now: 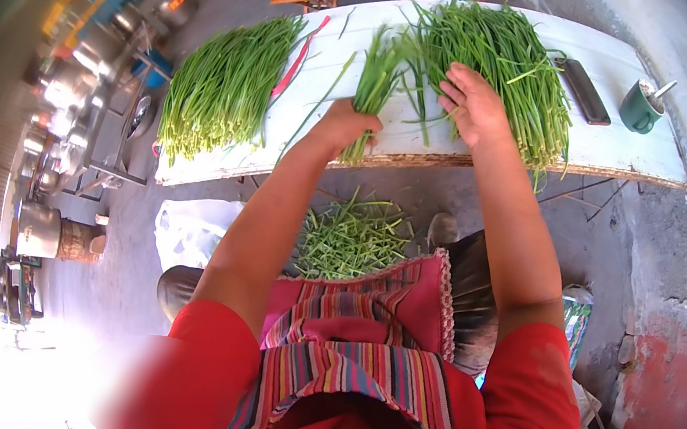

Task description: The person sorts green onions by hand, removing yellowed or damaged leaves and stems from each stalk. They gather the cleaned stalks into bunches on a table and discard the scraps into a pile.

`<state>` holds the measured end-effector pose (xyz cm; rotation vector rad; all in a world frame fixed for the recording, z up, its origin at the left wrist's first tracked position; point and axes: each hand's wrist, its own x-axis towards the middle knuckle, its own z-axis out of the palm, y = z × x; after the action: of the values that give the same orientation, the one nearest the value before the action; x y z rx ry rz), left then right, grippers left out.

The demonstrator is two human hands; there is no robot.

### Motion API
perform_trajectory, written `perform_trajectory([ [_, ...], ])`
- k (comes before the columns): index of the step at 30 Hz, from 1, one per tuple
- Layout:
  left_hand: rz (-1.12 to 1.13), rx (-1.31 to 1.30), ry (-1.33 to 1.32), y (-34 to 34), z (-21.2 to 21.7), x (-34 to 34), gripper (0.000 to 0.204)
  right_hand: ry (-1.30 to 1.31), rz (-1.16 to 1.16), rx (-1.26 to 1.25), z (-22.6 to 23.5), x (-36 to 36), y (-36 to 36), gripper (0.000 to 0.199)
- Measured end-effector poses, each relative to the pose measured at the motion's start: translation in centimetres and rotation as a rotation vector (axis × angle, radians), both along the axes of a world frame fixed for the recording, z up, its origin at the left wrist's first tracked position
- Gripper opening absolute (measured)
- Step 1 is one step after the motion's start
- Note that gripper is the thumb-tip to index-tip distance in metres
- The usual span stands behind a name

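Your left hand, just above the middle of the frame, is closed around a slim bunch of green stalks, its leafy ends pointing toward the top edge. Your right hand, up and right of centre, is open with its fingers spread, beside the large green pile; whether it touches the leaves you cannot tell. Both lie over the white table. In the upper left of the frame you have another green pile, a red strip by its right edge, and in the upper right a green mug
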<state>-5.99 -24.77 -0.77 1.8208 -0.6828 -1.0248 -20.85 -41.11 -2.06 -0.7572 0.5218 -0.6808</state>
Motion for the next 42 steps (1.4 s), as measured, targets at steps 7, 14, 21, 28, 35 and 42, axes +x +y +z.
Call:
perform_trajectory([
  [7, 0.213, -0.336, -0.054, 4.5, 7.4, -0.2, 0.022, 0.178, -0.068, -0.522, 1.9, -0.5, 1.1, 0.032],
  [14, 0.454, -0.690, 0.007, 13.4, 10.0, 0.9, 0.024, 0.309, 0.164, -1.152, 0.7, 3.1, 4.9, 0.032],
  [21, 0.531, -0.625, 0.087, 20.7, 5.7, -0.4, 0.020, 0.501, 0.419, -1.566, -3.4, 11.6, 12.1, 0.038],
  [28, 0.447, -0.312, 0.034, 23.9, 6.2, -1.3, 0.013, 0.423, 0.277, -1.626, -0.9, 13.1, 14.2, 0.038],
  [35, 0.160, -0.026, 0.159, 24.7, 3.9, -1.3, 0.023, -0.168, 0.362, -2.107, 8.7, 5.7, 21.9, 0.078],
  [42, -0.180, 0.088, 0.031, 23.9, 7.8, 0.1, 0.027, 0.014, 0.658, -2.104, 7.5, 7.4, 22.9, 0.078],
])
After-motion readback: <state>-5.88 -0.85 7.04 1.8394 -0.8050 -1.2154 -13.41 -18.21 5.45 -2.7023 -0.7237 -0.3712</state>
